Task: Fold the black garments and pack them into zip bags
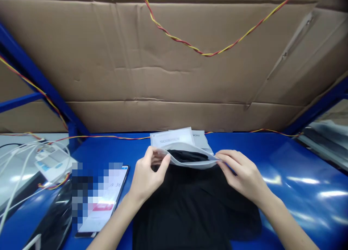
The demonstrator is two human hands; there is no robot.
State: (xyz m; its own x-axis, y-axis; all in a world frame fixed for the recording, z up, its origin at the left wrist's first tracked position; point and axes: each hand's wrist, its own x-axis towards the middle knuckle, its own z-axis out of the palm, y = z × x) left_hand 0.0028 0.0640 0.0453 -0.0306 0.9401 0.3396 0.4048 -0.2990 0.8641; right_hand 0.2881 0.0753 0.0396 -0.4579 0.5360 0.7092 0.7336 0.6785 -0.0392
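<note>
Between my hands a frosted white plastic bag (195, 165) is spread at its mouth, and folded black fabric (187, 156) shows inside. My left hand (148, 173) pinches the left end of the bag's rim between thumb and fingers. At the right end, my right hand (239, 172) grips the corner with thumb and fingertips. A larger black cloth (187, 210), which looks like a garment, lies on the table below the bag and under my forearms. How far the bag reaches down is hidden.
More white printed packets (174, 136) lie behind the bag on the blue table (293, 206). At left are a phone (100, 206), a black plastic package (54, 213) and tangled white cables (23, 166). Cardboard (174, 79) walls the back; a red-yellow twisted wire (206, 55) hangs there.
</note>
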